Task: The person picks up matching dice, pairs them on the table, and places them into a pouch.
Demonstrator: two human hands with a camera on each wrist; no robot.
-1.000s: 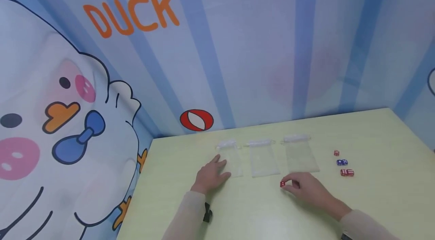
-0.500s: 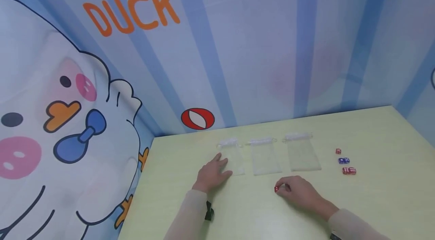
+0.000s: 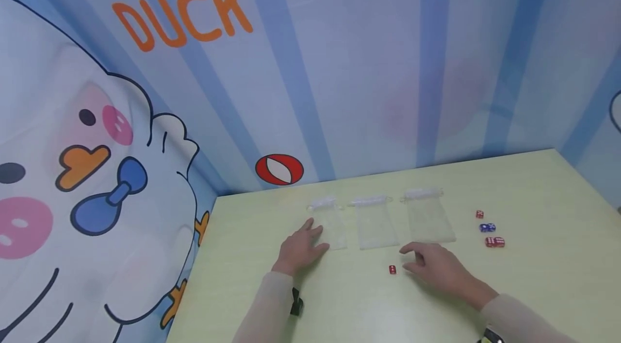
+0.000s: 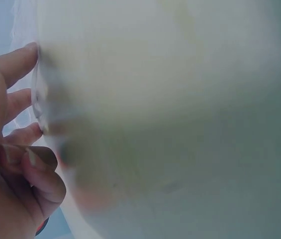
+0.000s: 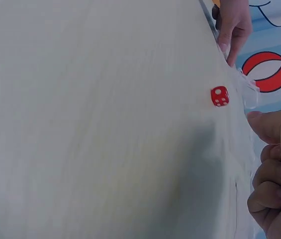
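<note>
A single red die (image 3: 392,269) with white pips lies on the table in front of the middle sheer white drawstring bag (image 3: 377,226). Just right of that die is my right hand (image 3: 439,268), holding nothing, its thumb and index finger spread apart. The right wrist view shows the die (image 5: 220,96) beyond the thumb, with the other fingers curled in. My left hand (image 3: 299,251) rests by the left edge of the leftmost sheer bag (image 3: 332,228), fingertips on it. In the left wrist view, the fingertips (image 4: 30,50) touch at the table surface.
A third sheer bag (image 3: 429,219) lies to the right in the row. Farther right sit a small red die (image 3: 479,214), blue dice (image 3: 487,227) and red dice (image 3: 495,242). A striped blue backdrop (image 3: 368,89) rises behind the pale table (image 3: 349,305).
My right hand carried the red die left and toward me, set it down on the table, then let go and drew back to the right. The left hand stays in place.
</note>
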